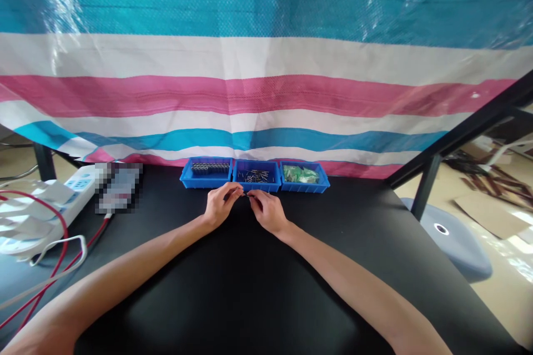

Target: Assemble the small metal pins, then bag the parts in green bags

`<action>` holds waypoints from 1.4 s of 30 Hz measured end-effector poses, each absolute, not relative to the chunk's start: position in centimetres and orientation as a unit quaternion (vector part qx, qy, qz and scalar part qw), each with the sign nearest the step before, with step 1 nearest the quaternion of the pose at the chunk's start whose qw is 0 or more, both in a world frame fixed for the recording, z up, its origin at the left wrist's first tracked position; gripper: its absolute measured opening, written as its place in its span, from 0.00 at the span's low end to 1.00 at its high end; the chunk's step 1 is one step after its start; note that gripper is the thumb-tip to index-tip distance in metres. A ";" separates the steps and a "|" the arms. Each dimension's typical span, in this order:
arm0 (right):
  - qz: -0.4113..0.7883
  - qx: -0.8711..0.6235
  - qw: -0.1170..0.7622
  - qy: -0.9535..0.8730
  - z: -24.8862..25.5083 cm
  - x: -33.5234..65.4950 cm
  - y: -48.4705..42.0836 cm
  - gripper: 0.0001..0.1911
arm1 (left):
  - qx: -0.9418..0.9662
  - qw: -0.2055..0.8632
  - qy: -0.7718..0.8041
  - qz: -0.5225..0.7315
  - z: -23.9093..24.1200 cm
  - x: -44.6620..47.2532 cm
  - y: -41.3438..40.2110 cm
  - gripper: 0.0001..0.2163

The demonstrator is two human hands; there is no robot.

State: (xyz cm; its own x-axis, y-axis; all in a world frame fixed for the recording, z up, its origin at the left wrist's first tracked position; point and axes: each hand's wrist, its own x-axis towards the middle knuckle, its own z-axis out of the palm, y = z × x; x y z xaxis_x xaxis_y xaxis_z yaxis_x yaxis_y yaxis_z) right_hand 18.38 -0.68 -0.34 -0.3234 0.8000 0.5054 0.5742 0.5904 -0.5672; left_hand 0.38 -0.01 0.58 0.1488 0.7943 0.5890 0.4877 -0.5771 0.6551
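Left hand [222,206] and right hand [268,211] pinch a tiny dark piece [245,195], blue bin [270,186] just beyond; light pressure should serve.

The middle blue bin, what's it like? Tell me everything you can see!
The middle blue bin is a rectangular, open-topped box that looks like plastic. It stands upright on the black table, between the left bin and the right bin. Inside lies a loose jumble of thin, metal-looking pieces. The left hand and right hand are at its near edge; whether they touch it is unclear.
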 end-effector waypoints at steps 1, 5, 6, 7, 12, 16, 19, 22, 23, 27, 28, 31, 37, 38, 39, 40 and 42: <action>0.144 -0.430 0.393 -0.800 -0.3 18.4 -0.7 0.11 | 0.748 0.144 0.426 0.488 0.6 0.3 0.1 0.09; 0.146 -0.428 0.400 -0.797 -0.4 18.4 -0.6 0.11 | 0.769 0.105 0.400 0.488 0.4 0.2 0.3 0.11; 0.147 -0.426 0.403 -0.797 -0.5 18.4 -0.6 0.11 | 0.771 0.103 0.396 0.488 0.4 0.2 0.3 0.11; 0.149 -0.423 0.407 -0.796 -0.5 18.4 -0.6 0.11 | 0.773 0.102 0.392 0.488 0.3 0.2 0.3 0.11; 0.154 -0.401 0.419 -0.800 -0.3 18.4 -0.8 0.11 | 0.758 0.125 0.402 0.498 0.0 0.3 0.4 0.11; 0.160 -0.381 0.416 -0.810 -0.3 18.3 -0.8 0.09 | 0.756 0.138 0.404 0.496 0.0 0.3 0.4 0.12; 0.166 -0.372 0.412 -0.815 -0.6 18.3 -0.8 0.09 | 0.760 0.139 0.399 0.494 0.1 0.3 0.4 0.11; 0.169 -0.376 0.417 -0.810 -0.6 18.4 -0.8 0.09 | 0.760 0.139 0.406 0.489 0.1 0.3 0.4 0.10; 0.169 -0.376 0.419 -0.809 -0.6 18.4 -0.9 0.09 | 0.757 0.140 0.411 0.488 0.0 0.3 0.4 0.10; 0.161 -0.379 0.409 -0.814 -0.3 18.4 -1.0 0.09 | 0.756 0.139 0.412 0.489 -0.2 0.3 0.5 0.09; 0.160 -0.379 0.406 -0.816 -0.3 18.4 -1.0 0.10 | 0.760 0.139 0.408 0.486 -0.2 0.3 0.5 0.09; 0.160 -0.373 0.407 -0.818 -0.4 18.3 -0.9 0.10 | 0.770 0.141 0.396 0.479 -0.1 0.3 0.6 0.09; 0.168 -0.398 0.451 -0.781 -0.2 18.5 -1.0 0.10 | 0.760 0.146 0.418 0.475 0.4 0.5 0.5 0.10; 0.168 -0.403 0.456 -0.776 -0.1 18.5 -1.1 0.10 | 0.760 0.143 0.419 0.475 0.4 0.5 0.5 0.11; 0.168 -0.406 0.458 -0.773 0.0 18.6 -1.1 0.10 | 0.761 0.138 0.418 0.476 0.5 0.5 0.5 0.11; 0.167 -0.407 0.460 -0.772 0.1 18.6 -1.1 0.10 | 0.763 0.133 0.416 0.477 0.6 0.6 0.4 0.11; 0.165 -0.405 0.460 -0.773 0.2 18.6 -1.1 0.10 | 0.766 0.121 0.408 0.482 0.7 0.6 0.4 0.10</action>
